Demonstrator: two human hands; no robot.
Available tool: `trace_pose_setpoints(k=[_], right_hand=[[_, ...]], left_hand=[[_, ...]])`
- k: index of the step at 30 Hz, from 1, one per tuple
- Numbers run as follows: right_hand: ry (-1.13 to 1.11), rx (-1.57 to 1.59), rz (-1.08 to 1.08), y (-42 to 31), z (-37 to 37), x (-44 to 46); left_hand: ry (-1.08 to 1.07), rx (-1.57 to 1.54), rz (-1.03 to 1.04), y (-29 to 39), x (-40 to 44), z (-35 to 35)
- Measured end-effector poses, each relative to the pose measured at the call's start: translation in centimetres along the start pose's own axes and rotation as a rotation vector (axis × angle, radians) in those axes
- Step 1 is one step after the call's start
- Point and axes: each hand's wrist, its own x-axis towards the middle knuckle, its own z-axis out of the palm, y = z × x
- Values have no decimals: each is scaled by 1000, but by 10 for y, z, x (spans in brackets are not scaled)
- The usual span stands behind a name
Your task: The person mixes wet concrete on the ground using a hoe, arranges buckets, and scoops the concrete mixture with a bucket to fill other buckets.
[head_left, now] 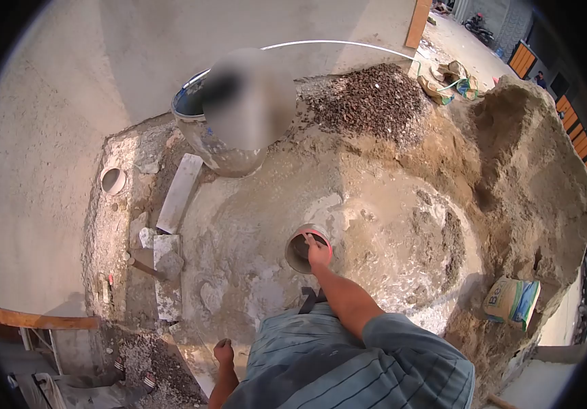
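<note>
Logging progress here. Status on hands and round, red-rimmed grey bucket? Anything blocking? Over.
Right hand gripping bucket by its rim. Left hand hanging low. Long, pale, flat board off left, clear of bucket.

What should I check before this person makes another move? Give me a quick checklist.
1. Right hand gripping the bucket: ok, fingers on its rim.
2. Left hand free: ok, nothing visible in it.
3. Bucket set down: cannot tell from above.
4. Dry ground around the bucket: not ok, a wet patch spreads there.
5. Printed bag apart from the bucket: ok, well off to the right.
</note>
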Motion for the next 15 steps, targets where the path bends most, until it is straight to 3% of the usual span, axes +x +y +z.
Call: trace_pose_setpoints(k=[9, 15], right_hand=[[-53, -30, 31, -7, 4, -7], [-27, 25, 4, -3, 9, -3]], left_hand=[[24, -30, -81, -15, -5, -7], [7, 6, 0, -7, 2, -1]])
